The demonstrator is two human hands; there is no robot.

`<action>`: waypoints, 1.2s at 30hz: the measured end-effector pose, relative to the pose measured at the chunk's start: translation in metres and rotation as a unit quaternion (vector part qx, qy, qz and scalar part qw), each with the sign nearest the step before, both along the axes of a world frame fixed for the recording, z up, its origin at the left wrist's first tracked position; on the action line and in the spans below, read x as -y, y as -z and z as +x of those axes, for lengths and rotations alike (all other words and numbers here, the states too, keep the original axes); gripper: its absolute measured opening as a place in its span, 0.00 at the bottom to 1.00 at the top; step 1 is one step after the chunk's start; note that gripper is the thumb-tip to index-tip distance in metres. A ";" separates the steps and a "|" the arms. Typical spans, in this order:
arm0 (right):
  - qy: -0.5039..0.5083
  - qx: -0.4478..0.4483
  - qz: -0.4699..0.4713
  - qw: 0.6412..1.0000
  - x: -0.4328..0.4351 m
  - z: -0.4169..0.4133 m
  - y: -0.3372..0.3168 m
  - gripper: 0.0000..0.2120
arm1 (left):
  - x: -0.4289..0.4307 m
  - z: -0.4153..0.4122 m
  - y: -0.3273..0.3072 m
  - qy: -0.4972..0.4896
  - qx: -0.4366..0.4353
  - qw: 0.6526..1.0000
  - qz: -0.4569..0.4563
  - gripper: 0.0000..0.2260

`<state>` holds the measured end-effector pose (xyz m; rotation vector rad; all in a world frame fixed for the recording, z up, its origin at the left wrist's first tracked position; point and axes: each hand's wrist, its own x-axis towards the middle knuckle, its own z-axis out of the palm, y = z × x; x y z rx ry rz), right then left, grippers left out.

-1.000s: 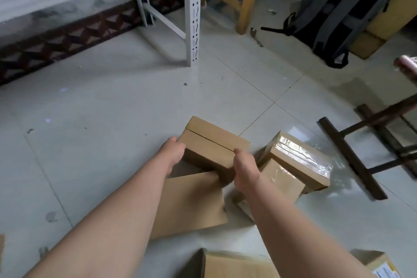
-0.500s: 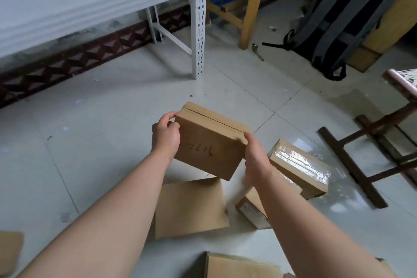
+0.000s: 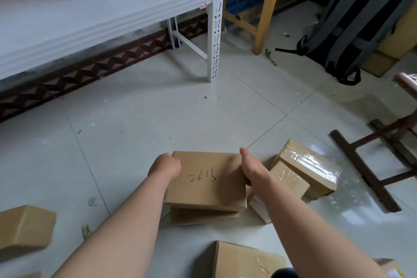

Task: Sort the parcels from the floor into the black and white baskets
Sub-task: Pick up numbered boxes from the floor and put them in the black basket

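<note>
My left hand curls round the near-left edge of the marked parcel and my right hand clasps its right edge, holding it just above a flat parcel. I'd squeeze evenly and keep it level. No basket shows here.

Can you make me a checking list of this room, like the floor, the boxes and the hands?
Surface: pale tiled floor, shiny, a few small marks.
Job's things: scribbled parcel held over a flat parcel; taped parcel and smaller taped parcel to its right; left parcel and bottom parcel near the picture's edges; baskets not in view.
Clutter: grey backpack and dark wooden frame on the floor.
Grippers: left hand and right hand grip the scribbled parcel's sides.
Cables: nothing seen.
Surroundings: white shelf rack, yellow wooden leg.
</note>
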<state>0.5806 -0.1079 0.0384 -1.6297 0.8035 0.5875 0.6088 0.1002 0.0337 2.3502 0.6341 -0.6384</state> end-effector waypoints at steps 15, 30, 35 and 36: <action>0.046 0.002 0.049 0.998 0.017 -0.001 0.007 0.19 | 0.017 0.002 0.006 -0.049 0.018 0.999 0.005 0.19; 0.093 0.081 0.051 0.991 0.033 -0.007 0.011 0.14 | 0.064 0.004 -0.003 0.026 0.119 0.989 0.081 0.22; 0.110 0.012 0.093 0.989 0.026 -0.015 0.023 0.11 | 0.047 -0.003 -0.002 -0.056 0.052 0.990 0.121 0.23; 0.099 -0.003 0.104 0.990 0.022 -0.019 0.020 0.10 | 0.040 -0.004 0.001 -0.079 0.027 0.990 0.110 0.24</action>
